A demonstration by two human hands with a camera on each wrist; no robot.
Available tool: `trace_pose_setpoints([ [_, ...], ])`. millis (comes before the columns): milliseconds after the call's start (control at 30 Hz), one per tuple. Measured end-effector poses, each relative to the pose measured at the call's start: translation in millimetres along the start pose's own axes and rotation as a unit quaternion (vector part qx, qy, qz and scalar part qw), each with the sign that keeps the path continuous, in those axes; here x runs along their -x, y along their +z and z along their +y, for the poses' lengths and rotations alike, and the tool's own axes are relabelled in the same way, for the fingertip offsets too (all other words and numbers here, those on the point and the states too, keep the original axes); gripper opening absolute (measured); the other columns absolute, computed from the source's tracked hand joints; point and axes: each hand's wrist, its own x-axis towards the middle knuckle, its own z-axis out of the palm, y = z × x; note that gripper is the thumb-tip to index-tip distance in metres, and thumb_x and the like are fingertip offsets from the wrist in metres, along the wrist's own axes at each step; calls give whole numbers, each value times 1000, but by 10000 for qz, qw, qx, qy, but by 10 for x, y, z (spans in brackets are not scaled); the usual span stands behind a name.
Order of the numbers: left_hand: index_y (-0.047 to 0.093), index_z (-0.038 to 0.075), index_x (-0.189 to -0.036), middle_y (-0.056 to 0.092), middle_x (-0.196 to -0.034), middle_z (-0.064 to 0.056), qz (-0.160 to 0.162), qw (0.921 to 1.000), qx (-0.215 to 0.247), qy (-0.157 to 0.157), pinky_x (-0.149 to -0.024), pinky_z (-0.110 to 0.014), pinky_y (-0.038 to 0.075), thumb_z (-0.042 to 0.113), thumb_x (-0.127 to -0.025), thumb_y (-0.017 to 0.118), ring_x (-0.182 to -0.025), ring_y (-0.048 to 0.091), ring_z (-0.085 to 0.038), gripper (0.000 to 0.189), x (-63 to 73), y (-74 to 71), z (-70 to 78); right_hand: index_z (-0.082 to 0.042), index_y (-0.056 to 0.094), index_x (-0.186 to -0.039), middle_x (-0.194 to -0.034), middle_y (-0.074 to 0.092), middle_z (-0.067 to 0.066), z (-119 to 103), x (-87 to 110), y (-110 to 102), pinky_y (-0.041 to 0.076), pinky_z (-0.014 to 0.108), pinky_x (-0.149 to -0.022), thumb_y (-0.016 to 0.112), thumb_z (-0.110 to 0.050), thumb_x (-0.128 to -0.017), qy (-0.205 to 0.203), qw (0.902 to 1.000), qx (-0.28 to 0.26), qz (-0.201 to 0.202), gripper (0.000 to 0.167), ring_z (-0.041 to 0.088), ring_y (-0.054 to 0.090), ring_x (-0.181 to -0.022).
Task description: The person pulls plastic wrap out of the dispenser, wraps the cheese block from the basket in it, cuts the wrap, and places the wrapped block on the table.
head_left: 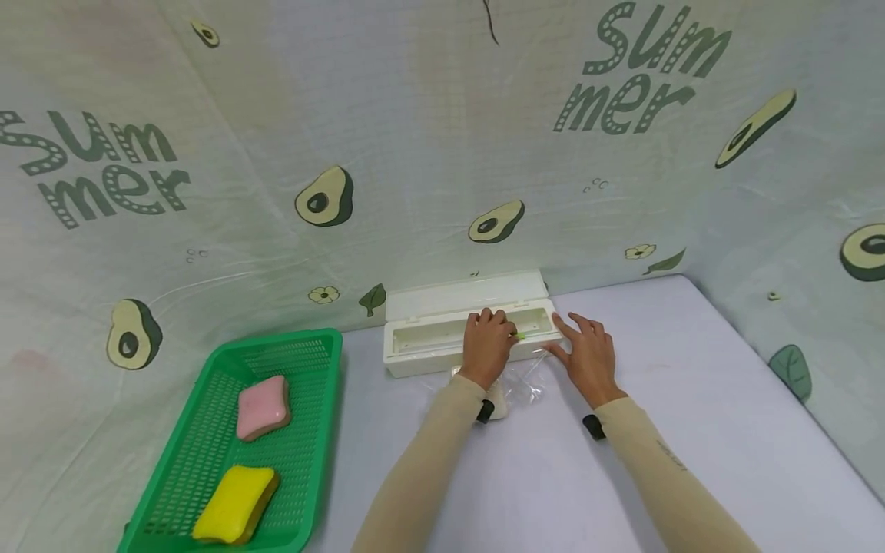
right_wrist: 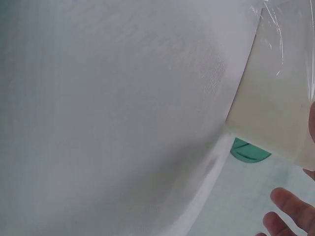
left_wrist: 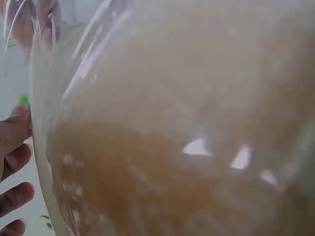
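A long white box (head_left: 425, 362) lies at the back of the table with its lid (head_left: 466, 292) raised behind it. My left hand (head_left: 486, 346) reaches over the front edge, its thumb and fingers pinching a small bright green slider (head_left: 520, 336). At the right end, my right hand (head_left: 591, 361) grips the box corner between thumb and index finger, the other fingers spread. Clear plastic film (head_left: 528, 384) hangs from the front of the box onto the table. In the left wrist view, glossy film (left_wrist: 88, 59) fills most of the picture and hides much of the work.
To the left stands a green basket (head_left: 332, 430) holding a pink sponge (head_left: 263, 407) and a yellow sponge (head_left: 235, 503). A pale flat piece (head_left: 499, 403) lies beside the left wrist. Printed cloth (head_left: 415, 138) rises behind the white table (head_left: 539, 491).
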Motion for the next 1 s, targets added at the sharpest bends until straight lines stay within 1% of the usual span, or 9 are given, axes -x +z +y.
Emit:
trace_pose_setpoints([
  [133, 82, 32, -99, 66, -98, 12, 82, 9998, 151, -72, -99, -34, 46, 44, -95, 74, -99, 57, -13, 15, 88, -21, -111, -8, 63, -146, -144, 59, 29, 33, 5, 0, 45, 67, -98, 87, -29, -86, 23, 10000, -36, -29, 68, 53, 53, -125],
  [367, 83, 28, -98, 67, -100, 10, -14, 9986, 418, -332, -99, -36, 47, 42, -95, 75, -101, 58, -15, 16, 244, -106, -351, -7, 62, -147, -144, 58, 30, 90, 14, -24, 45, 67, -98, 87, -29, -86, 60, 10000, -33, -1, 69, 53, 53, -125],
  [500, 83, 28, -99, 68, -101, 9, -81, 9972, 599, -446, -99, -38, 47, 40, -95, 76, -101, 59, -16, 15, 320, -126, -460, -8, 62, -147, -144, 58, 30, 93, 19, -32, 45, 68, -97, 87, -28, -86, 73, 10000, -19, -7, 69, 54, 53, -125],
  [767, 83, 28, -99, 67, -102, 8, -115, 9975, 511, -479, -99, -40, 47, 42, -95, 76, -103, 59, -18, 17, 401, -140, -582, -8, 61, -148, -145, 57, 30, 53, 37, 16, 44, 67, -99, 86, -29, -87, 96, 9998, -150, -133, 69, 53, 52, -127],
  [1000, 83, 29, -101, 67, -103, 8, -265, 9971, 370, -617, -100, -41, 47, 42, -96, 75, -105, 58, -18, 16, 448, -184, -694, -8, 62, -147, -145, 57, 30, 35, 16, 32, 45, 67, -98, 86, -30, -87, 31, 9998, -167, -45, 68, 53, 52, -125],
])
